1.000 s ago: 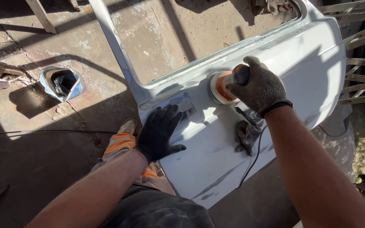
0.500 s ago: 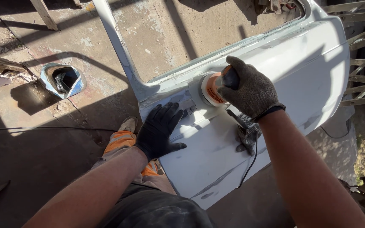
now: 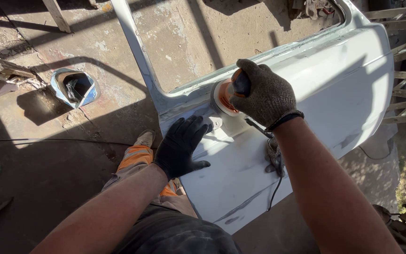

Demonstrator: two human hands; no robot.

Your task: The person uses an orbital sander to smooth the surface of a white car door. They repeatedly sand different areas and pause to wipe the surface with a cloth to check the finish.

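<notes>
Far left on the concrete floor, well apart from the work, stands a dented blue bucket with dark stuff inside. Next comes the person's orange trouser leg, tucked under the edge of a white car door that lies propped flat, its window frame open to the floor beneath.

The left hand, in a black glove, lies spread and flat on the panel just below the window sill, fingers apart, gripping nothing, only bracing the door. Just beside it, the right hand, in a grey knit glove, is closed over the top of an orange orbital sander, whose round pad sits on the sill corner of the door. A black cable trails down from it across the panel.

From where I stand, the pad wants keeping flat on that curved edge, with light, even pressure, and the cable clear of the disc.
</notes>
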